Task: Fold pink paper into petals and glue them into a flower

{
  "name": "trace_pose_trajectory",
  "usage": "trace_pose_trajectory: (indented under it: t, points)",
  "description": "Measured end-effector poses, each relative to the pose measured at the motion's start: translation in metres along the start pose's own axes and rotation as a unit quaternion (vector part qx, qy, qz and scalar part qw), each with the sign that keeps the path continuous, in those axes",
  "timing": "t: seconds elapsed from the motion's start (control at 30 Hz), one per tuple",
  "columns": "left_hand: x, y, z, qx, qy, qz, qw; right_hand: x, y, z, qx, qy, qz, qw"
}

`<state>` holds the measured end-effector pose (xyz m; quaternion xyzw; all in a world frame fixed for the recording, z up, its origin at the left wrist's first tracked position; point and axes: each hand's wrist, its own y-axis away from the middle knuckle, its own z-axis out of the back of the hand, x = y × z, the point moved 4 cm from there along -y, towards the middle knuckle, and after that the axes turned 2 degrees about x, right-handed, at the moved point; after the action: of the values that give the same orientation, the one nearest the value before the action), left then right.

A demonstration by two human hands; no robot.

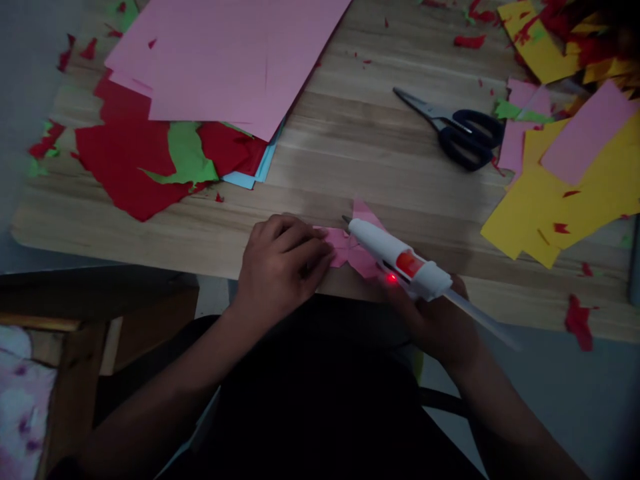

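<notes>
Two-handed paper job, partway along by my reckoning

So I'm working at the near edge of the bench (350, 150), and my left grip (280, 260) is pinching the left end of a small pink paper piece (339, 248). My right grip (443, 323) is closing around a white glue gun (385, 245), which is slanting across the paper and hiding part of it. The red light (393, 278) is glowing, and a glue stick (483, 319) is poking out the back. The nozzle (346, 219) is hovering right by the paper's upper edge; whether it's touching, I'm not able to tell.

Progress-wise, the shaping is looking mostly done to me, since the piece is showing angled points and what look like crease lines. Gluing is seeming like the step in hand. I'm not spotting any glue on the paper, so I'm counting that part as unfinished.

Material isn't running short either: big pink sheets (225, 60) are lying over red paper (133, 160) at the upper left, and yellow paper (590, 193) is spreading out on the right. The scissors (467, 137) are lying beyond the gun, with neither grip touching them.
</notes>
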<state>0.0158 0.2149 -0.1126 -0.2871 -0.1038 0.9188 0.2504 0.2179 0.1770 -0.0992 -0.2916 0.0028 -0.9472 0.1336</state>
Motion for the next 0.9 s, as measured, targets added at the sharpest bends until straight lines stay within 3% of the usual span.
trace_pose_trajectory:
  t: [0.17, 0.63, 0.9]
  points:
    - [0.001, 0.000, 0.001, 0.005, 0.010, 0.002, 1.000, 0.003, -0.008, 0.001, -0.044, -0.007, 0.006, 0.999]
    - [0.003, 0.002, -0.001, 0.008, -0.017, -0.019, 1.000, 0.008, -0.015, -0.006, 0.016, 0.084, -0.025, 0.996]
    - [0.004, 0.002, 0.000, 0.030, -0.022, -0.020, 0.999, 0.005, -0.018, -0.001, -0.013, 0.015, -0.006, 1.000]
